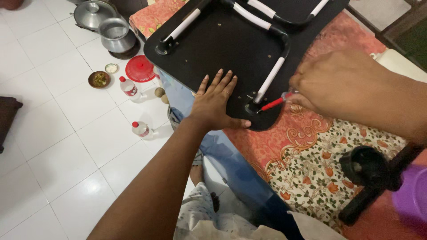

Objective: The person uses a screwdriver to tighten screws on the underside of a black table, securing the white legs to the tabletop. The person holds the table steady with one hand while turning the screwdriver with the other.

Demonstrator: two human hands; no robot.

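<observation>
A black folding table top [222,40] lies upside down on a red floral bedspread [311,151], its black-and-white tubular legs [272,76] folded flat. My left hand [215,104] presses flat on the black board near its front corner, fingers spread. My right hand [331,86] holds a red-handled screwdriver [275,102], whose tip meets the leg bracket [254,108] at the corner of the board.
On the white tiled floor at left stand a steel pot [116,35] with a lid [91,13], a red round lid [140,69], small bowls [98,79] and two plastic bottles [129,87]. A black stand [369,171] sits on the bedspread at right.
</observation>
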